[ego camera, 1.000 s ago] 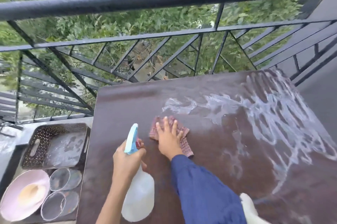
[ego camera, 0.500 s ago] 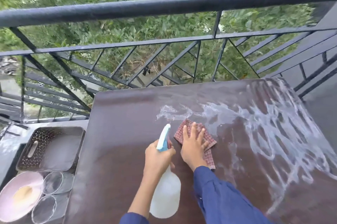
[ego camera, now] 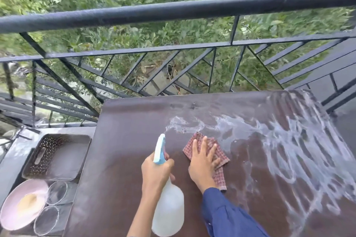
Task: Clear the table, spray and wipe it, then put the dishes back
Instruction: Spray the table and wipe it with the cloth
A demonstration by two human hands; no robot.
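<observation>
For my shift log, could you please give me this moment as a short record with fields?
Setting: brown table beside a black railing
Left hand: grips the spray bottle at its neck
Right hand: pressed flat on the checked cloth
Table surface: soapy streaks across the right part
Beside the table, left: perforated tray, pink bowl, two clear glass dishes
Stage: wiping; dishes not yet back
</observation>
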